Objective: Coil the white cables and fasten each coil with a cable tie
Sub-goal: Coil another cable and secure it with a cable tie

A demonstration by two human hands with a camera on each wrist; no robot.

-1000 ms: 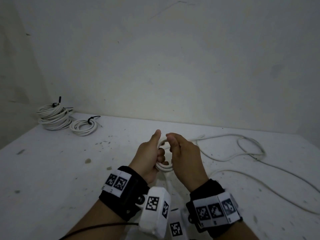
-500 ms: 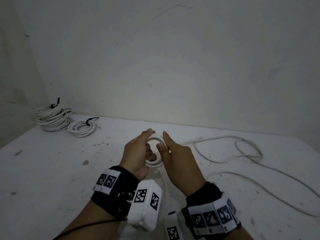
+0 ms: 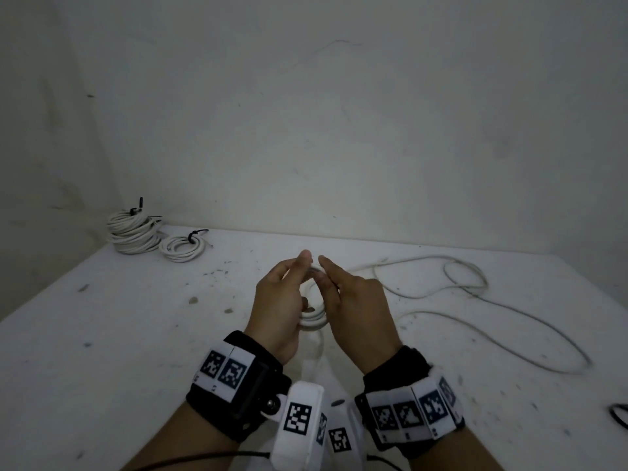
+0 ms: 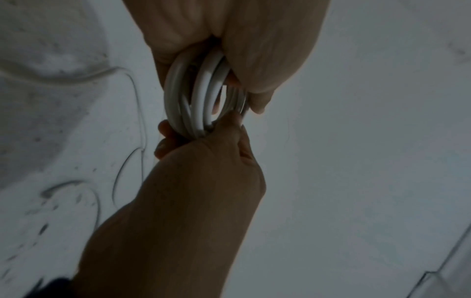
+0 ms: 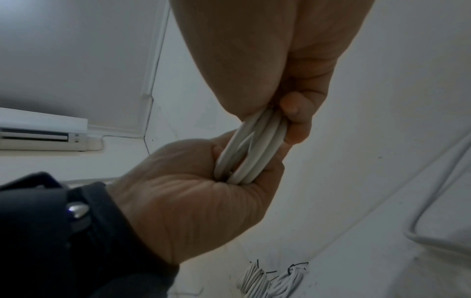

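A small coil of white cable (image 3: 312,321) is held above the table between both hands. My left hand (image 3: 289,294) grips its left side, fingers curled through the ring and thumb up. My right hand (image 3: 341,295) pinches the right side. In the left wrist view the coil (image 4: 198,96) shows several turns, gripped by the left hand (image 4: 229,66) above and the right hand (image 4: 211,133) below. The right wrist view shows the coil (image 5: 254,149) between the right hand (image 5: 288,119) and the left hand (image 5: 229,165). The loose cable (image 3: 458,283) trails right across the table.
Two tied white coils (image 3: 133,231) (image 3: 183,246) sit at the table's far left corner by the wall, also seen as tied coils (image 5: 270,280) in the right wrist view. A small dark looped thing (image 3: 620,414) lies at the right edge. The white table (image 3: 102,334) is speckled with dirt.
Both hands kept hold and turned the coil between them. The ring faced me half a second ago; now mostly its lower edge shows. The hands drifted slightly left.
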